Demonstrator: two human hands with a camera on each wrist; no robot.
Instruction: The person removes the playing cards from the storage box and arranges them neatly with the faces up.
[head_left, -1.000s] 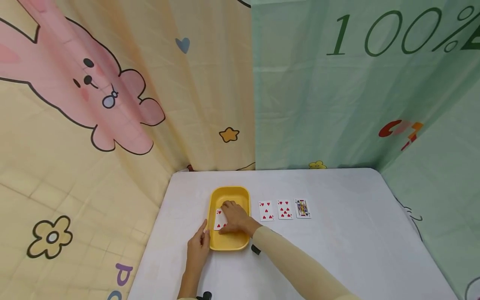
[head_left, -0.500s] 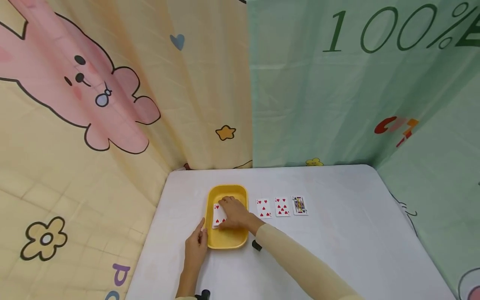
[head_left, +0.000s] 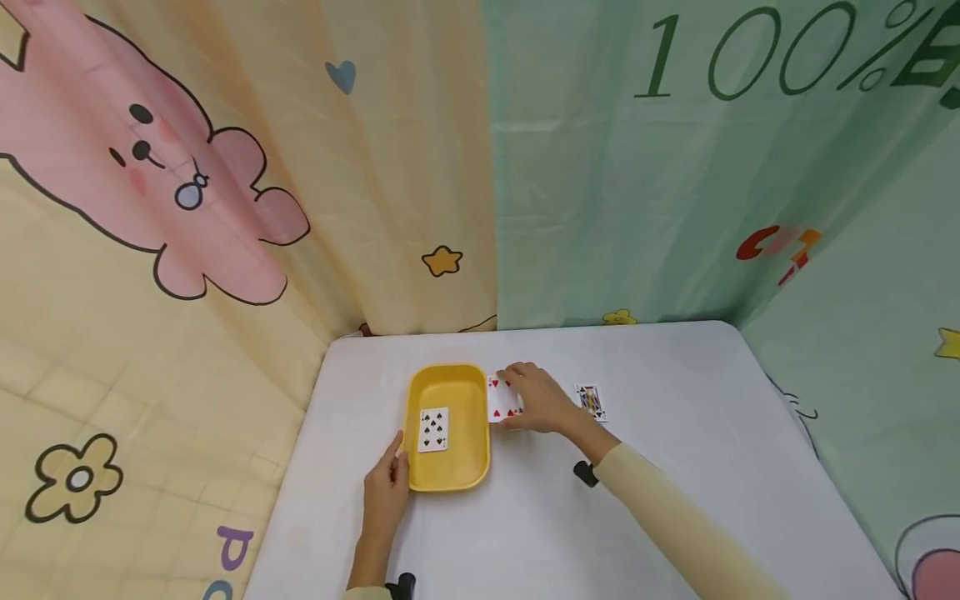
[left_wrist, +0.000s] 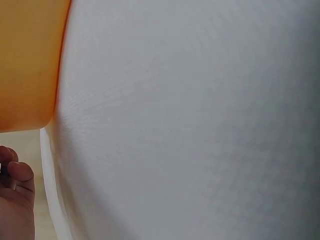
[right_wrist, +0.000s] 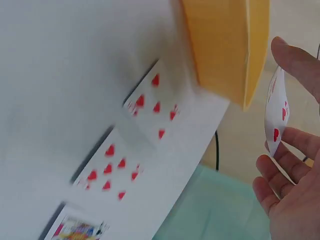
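Note:
My right hand [head_left: 542, 400] pinches a bowed playing card of hearts [right_wrist: 276, 115] by its edges, thumb on one side and fingers on the other. It is just right of the yellow tray [head_left: 483, 467], above the tabletop. A spades card [head_left: 433, 430] lies face up inside the tray, toward its left wall. My left hand [head_left: 386, 487] rests at the tray's left side, fingers extended along the wall. In the right wrist view, two hearts cards [right_wrist: 156, 107] lie on the white table, largely hidden in the head view. Farther right is a face card [head_left: 591, 402].
The white table [head_left: 660, 475] fills the front, its far edge meeting the curtains. A yellowish curtain [head_left: 405, 167] with cartoon prints hangs at left and back, a green one [head_left: 637, 208] at right. Each wrist wears a dark device [head_left: 585, 474].
My right hand has lifted the hearts card out of the tray and carried it right, over the row of cards. A spades card now shows in the tray. My left hand stays beside the tray.

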